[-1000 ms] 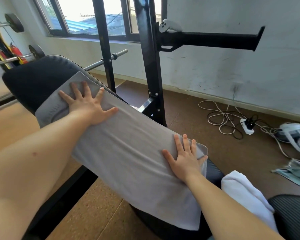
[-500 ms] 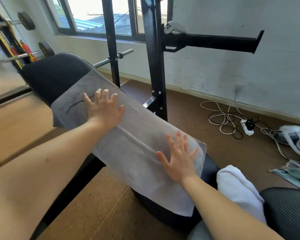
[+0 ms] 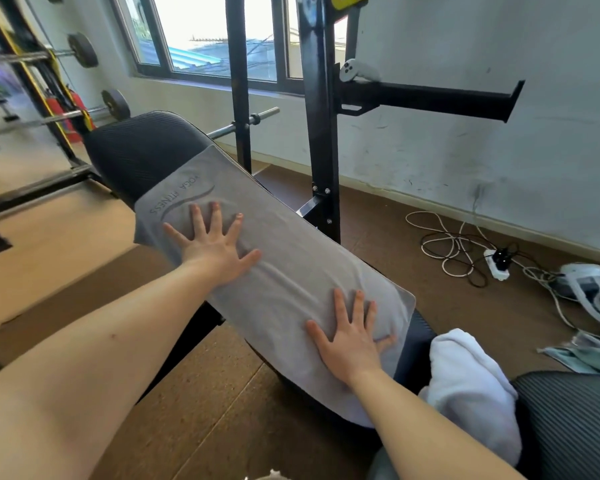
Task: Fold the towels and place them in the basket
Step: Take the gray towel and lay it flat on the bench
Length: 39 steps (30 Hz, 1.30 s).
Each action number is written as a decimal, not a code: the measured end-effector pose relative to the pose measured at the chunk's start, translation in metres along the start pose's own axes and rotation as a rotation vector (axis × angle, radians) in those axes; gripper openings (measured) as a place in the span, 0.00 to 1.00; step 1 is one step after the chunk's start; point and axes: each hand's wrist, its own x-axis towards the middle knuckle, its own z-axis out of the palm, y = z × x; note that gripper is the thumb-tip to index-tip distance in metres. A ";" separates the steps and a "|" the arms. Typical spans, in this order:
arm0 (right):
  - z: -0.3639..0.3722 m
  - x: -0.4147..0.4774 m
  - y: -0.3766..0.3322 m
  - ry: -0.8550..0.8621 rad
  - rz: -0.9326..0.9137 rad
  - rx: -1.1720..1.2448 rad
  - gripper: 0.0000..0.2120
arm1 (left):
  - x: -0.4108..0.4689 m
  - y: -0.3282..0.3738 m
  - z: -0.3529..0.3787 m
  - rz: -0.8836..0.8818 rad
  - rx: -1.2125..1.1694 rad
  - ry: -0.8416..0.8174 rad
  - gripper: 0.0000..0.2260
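A grey towel [image 3: 284, 271] with dark lettering lies lengthwise along a black padded bench [image 3: 142, 150], its near side hanging over the edge. My left hand [image 3: 215, 244] presses flat on its far part, fingers spread, just below the lettering. My right hand [image 3: 350, 341] lies flat on its near end, fingers apart. A white towel [image 3: 465, 382] sits bunched at the lower right, beside my right forearm. No basket is in view.
A black rack post [image 3: 321, 133] with a side arm [image 3: 430, 98] stands right behind the bench. A barbell [image 3: 243, 124] crosses behind it. Cables and a power strip [image 3: 497, 263] lie on the brown floor at right. Another dark pad [image 3: 575, 420] is at bottom right.
My left hand slid back along the towel from the far end toward the middle. My right hand lifted briefly, then settled flat again on the near end.
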 end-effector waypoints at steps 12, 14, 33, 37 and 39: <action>-0.038 0.056 -0.069 0.104 -0.169 -0.094 0.38 | 0.000 -0.054 0.006 -0.025 -0.147 0.271 0.27; -0.041 0.063 -0.069 0.094 -0.125 -0.084 0.34 | -0.005 -0.051 0.006 0.017 -0.140 0.269 0.26; -0.066 0.036 0.088 -0.101 0.171 -0.063 0.33 | -0.100 0.103 0.037 0.362 -0.155 -0.021 0.25; -0.068 0.035 0.104 -0.071 0.203 -0.021 0.33 | -0.117 0.135 0.049 0.556 -0.133 -0.051 0.21; -0.070 0.036 0.110 -0.060 0.185 0.005 0.32 | -0.127 0.148 0.055 0.663 -0.112 -0.052 0.17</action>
